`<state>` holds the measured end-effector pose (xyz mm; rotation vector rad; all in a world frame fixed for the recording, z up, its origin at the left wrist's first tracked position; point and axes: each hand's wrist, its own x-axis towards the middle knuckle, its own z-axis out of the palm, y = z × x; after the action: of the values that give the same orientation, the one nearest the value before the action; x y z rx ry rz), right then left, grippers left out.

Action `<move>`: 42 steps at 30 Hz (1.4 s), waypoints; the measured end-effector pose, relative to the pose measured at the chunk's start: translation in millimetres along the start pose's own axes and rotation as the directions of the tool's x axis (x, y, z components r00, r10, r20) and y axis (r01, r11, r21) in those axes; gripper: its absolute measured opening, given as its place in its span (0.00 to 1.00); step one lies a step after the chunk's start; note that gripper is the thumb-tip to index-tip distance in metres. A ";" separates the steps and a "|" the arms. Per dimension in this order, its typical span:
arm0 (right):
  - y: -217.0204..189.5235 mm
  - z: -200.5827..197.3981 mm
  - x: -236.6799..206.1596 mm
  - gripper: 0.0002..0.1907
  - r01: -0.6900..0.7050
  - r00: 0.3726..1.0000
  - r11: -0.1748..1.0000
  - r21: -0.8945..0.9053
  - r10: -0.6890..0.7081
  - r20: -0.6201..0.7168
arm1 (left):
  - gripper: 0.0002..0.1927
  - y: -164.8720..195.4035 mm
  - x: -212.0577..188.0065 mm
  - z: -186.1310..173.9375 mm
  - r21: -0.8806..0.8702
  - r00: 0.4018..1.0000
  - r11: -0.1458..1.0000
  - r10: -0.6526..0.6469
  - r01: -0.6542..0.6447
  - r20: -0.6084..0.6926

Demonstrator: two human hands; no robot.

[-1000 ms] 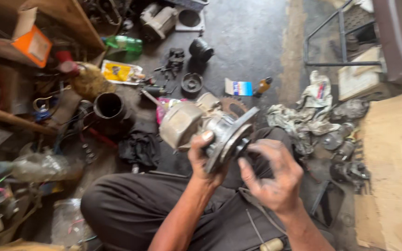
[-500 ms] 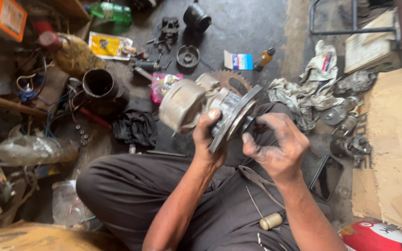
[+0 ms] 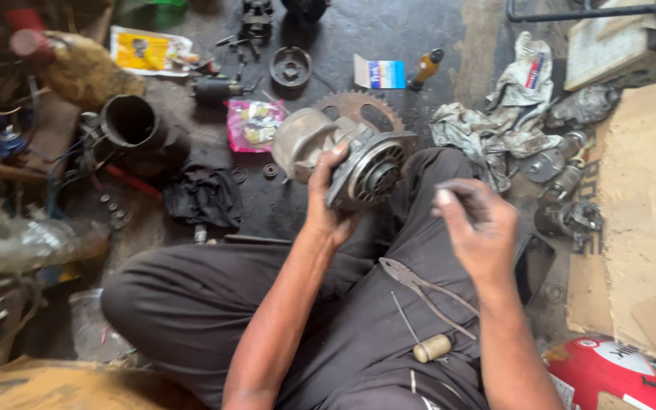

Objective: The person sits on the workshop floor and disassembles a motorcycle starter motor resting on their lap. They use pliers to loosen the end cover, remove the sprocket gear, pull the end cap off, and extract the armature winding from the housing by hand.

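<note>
**Alternator held over the lap, small part in the other hand**

Alternator (image 3: 347, 156) sits in the left hand (image 3: 328, 209), grip closed around its housing, above the knee. Right hand (image 3: 476, 228) pinches something thin; what, I cannot tell. Better keep the finned face turned toward it. Pliers (image 3: 419, 285) lie on the lap.

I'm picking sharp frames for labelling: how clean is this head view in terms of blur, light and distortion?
Head view: right hand smeared by motion blur; left hand and the motor housing it grips are fairly sharp; left-edge clutter, including the plastic bottle, is soft and stretched; daylight is flat, with mild sheen on the dark floor.
</note>
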<state>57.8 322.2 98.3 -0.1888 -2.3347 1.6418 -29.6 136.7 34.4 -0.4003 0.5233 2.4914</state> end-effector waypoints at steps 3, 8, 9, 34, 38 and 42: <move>19.1 -46.1 -3.9 0.09 -0.025 0.999 0.922 -0.387 0.013 -0.032 | 0.26 -13.1 13.0 -6.5 -0.011 0.995 1.000 -0.002 0.001 -0.100; 97.9 -68.2 -19.3 0.28 -0.019 0.993 0.662 -0.750 0.099 0.062 | 0.21 -30.1 32.7 -35.4 -0.143 0.978 0.981 0.149 -0.128 0.148; 113.9 -66.8 -23.6 0.32 -0.015 0.990 0.619 -0.786 0.119 0.075 | 0.22 -34.1 35.3 -40.4 -0.133 0.974 0.982 0.156 -0.135 0.165; 63.2 -73.2 -91.2 0.25 0.231 0.814 0.711 -0.664 0.233 0.532 | 0.34 -29.4 46.0 -20.8 -0.214 0.962 0.951 0.250 -0.223 0.107; 82.7 -92.9 -75.5 0.13 -0.402 0.616 0.824 -0.400 0.566 0.548 | 0.38 -29.6 45.6 -23.2 -0.159 0.963 0.962 0.241 -0.220 0.124; 70.8 -95.2 -57.0 0.19 -0.740 0.541 0.660 0.133 0.466 0.700 | 0.39 -29.4 46.8 -22.0 -0.124 0.958 0.964 0.251 -0.235 0.136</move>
<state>136.9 417.2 53.2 -0.5188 -2.3817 2.9299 -46.4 171.0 -11.1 -0.1944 0.4002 2.7686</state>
